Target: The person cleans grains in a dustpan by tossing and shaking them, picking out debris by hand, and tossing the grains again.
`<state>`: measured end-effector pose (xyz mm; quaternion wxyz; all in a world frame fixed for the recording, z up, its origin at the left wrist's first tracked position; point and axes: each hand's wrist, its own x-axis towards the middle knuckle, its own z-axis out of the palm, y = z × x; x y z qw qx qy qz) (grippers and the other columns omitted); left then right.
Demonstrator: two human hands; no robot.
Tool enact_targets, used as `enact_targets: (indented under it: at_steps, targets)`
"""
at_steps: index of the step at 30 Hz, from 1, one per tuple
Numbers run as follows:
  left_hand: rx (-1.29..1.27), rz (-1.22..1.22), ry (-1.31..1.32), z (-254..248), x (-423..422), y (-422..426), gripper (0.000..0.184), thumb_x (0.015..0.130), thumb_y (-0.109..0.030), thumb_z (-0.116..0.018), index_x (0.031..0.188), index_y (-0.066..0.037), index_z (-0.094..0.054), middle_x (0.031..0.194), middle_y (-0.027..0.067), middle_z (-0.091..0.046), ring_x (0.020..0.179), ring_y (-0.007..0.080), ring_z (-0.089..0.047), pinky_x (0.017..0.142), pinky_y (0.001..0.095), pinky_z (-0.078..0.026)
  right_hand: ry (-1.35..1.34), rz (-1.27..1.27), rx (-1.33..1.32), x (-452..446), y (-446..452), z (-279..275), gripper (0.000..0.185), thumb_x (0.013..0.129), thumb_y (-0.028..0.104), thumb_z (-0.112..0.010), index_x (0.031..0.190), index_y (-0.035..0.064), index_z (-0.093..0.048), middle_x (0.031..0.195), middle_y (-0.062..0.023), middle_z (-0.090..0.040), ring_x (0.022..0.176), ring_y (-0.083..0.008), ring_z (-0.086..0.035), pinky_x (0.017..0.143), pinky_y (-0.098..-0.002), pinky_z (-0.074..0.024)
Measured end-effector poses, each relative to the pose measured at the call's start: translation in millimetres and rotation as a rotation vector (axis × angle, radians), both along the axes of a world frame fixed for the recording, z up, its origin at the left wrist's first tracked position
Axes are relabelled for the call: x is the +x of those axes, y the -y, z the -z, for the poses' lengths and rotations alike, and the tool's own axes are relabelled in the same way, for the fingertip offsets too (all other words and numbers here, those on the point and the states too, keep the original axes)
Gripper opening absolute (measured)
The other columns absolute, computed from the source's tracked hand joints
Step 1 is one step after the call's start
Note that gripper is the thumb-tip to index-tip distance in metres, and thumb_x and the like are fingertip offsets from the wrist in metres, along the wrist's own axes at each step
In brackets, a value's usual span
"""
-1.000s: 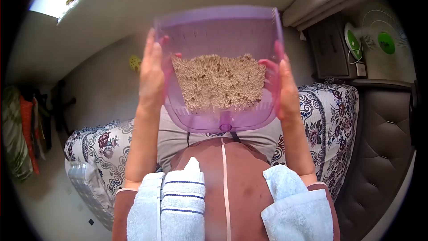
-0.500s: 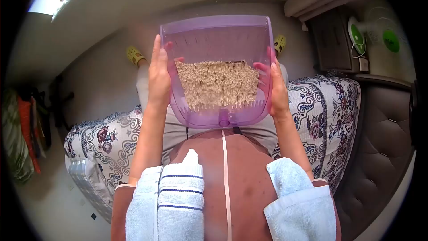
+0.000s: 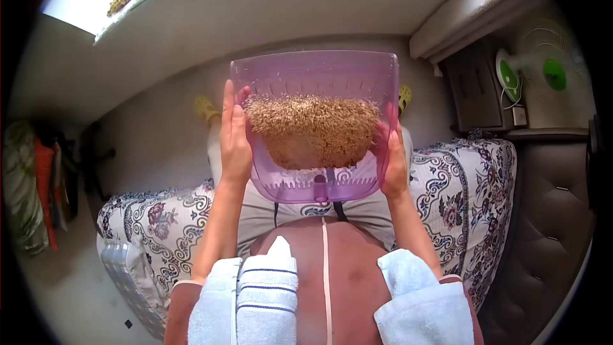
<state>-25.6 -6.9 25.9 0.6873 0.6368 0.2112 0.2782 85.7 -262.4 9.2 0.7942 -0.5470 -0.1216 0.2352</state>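
One white cotton-like bedspread with dark floral scrolls (image 3: 453, 198) is spread at centre left and centre right, behind a translucent purple plastic tray with comb-like teeth (image 3: 313, 71), held up mid-frame. The tray's left and right side walls are gripped by the bare left hand (image 3: 236, 147) and the bare right hand (image 3: 396, 161), some fingers being seen through the plastic. Small, loose tan grains (image 3: 313, 134) are massed inside. The tray is judged light, stiff and slightly slick, its load prone to sliding; opposite side walls are best grasped, evenly.
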Motion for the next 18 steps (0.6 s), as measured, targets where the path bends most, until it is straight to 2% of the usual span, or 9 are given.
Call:
enact_targets:
  at_steps: [2,3,6,9,12,13,15,17,18]
  targets:
    - [-0.211,-0.015,-0.022,7.6,-3.7,9.5,0.049,0.103,-0.025,-0.032,0.149,-0.009,-0.024,0.141,0.0129,-0.041,0.128,0.0203,-0.04,0.105,0.0338,-0.034,-0.088,-0.036,-0.034,-7.4,1.8,3.1,0.052,0.102,0.026,-0.032,0.146,-0.0013,-0.025,0.145,-0.0094,-0.036,0.132,-0.0169,-0.036,0.11,-0.0293,-0.0259]
    - [-0.216,0.009,-0.055,15.1,-4.7,9.4,0.049,0.103,-0.026,-0.033,0.149,-0.011,-0.022,0.14,0.0127,-0.041,0.123,0.0202,-0.044,0.101,0.0336,-0.038,-0.122,-0.054,-0.051,-6.4,2.2,4.1,0.052,0.102,0.026,-0.032,0.146,-0.0022,-0.025,0.146,-0.0096,-0.035,0.133,-0.0175,-0.035,0.11,-0.0295,-0.0251]
    - [-0.206,0.041,-0.109,28.4,-0.7,3.8,0.051,0.103,-0.029,-0.034,0.15,-0.013,-0.021,0.138,0.0119,-0.041,0.112,0.02,-0.052,0.092,0.0329,-0.046,-0.143,-0.007,-0.173,-5.9,4.6,18.6,0.053,0.102,0.031,-0.034,0.147,0.0043,-0.027,0.141,-0.0126,-0.04,0.128,-0.0211,-0.041,0.106,-0.033,-0.0339]
    - [-0.185,-0.007,-0.142,24.8,17.5,20.3,0.05,0.103,-0.03,-0.036,0.149,-0.016,-0.025,0.133,0.0105,-0.045,0.105,0.0177,-0.053,0.089,0.03,-0.046,-0.439,-0.07,-0.175,16.9,13.8,10.1,0.054,0.1,0.036,-0.039,0.148,0.0134,-0.028,0.134,-0.0151,-0.046,0.121,-0.0234,-0.047,0.097,-0.0359,-0.0429]
    - [-0.065,0.006,-0.149,14.4,29.9,46.3,0.05,0.102,-0.03,-0.037,0.149,-0.018,-0.024,0.131,0.0096,-0.046,0.1,0.016,-0.054,0.087,0.0305,-0.047,-0.38,-0.078,-0.043,35.3,32.1,25.9,0.055,0.098,0.039,-0.042,0.148,0.0198,-0.028,0.127,-0.016,-0.05,0.117,-0.0232,-0.049,0.09,-0.0365,-0.0469]
    - [-0.144,-0.004,-0.231,6.6,26.4,37.9,0.051,0.102,-0.03,-0.036,0.15,-0.019,-0.022,0.131,0.0093,-0.046,0.096,0.0164,-0.055,0.086,0.0322,-0.049,-0.318,-0.052,-0.099,29.3,25.9,18.6,0.056,0.098,0.039,-0.044,0.148,0.0186,-0.028,0.128,-0.0152,-0.05,0.116,-0.0228,-0.05,0.092,-0.0364,-0.0455]
    - [-0.349,0.044,-0.18,37.7,16.6,-3.8,0.051,0.102,-0.029,-0.036,0.15,-0.021,-0.02,0.132,0.0104,-0.046,0.095,0.0191,-0.057,0.084,0.0339,-0.05,-0.006,0.001,-0.284,10.3,-0.6,17.7,0.058,0.097,0.044,-0.043,0.149,0.023,-0.026,0.127,-0.0143,-0.05,0.114,-0.024,-0.051,0.094,-0.0363,-0.044]
    - [-0.484,0.096,-0.187,49.6,5.4,-27.4,0.052,0.102,-0.029,-0.037,0.15,-0.02,-0.019,0.131,0.012,-0.047,0.095,0.0217,-0.057,0.084,0.0356,-0.05,-0.036,0.018,-0.344,-1.1,-17.3,7.5,0.056,0.097,0.041,-0.044,0.148,0.0222,-0.028,0.124,-0.0128,-0.052,0.108,-0.0222,-0.055,0.091,-0.0369,-0.0451]
    - [-0.451,0.067,-0.206,43.2,9.2,-23.6,0.052,0.102,-0.028,-0.038,0.15,-0.02,-0.02,0.13,0.0115,-0.048,0.095,0.0214,-0.057,0.084,0.0357,-0.05,-0.052,0.026,-0.373,-7.2,-25.6,2.3,0.056,0.097,0.04,-0.045,0.148,0.0218,-0.029,0.122,-0.012,-0.053,0.104,-0.0212,-0.057,0.089,-0.0372,-0.0457]
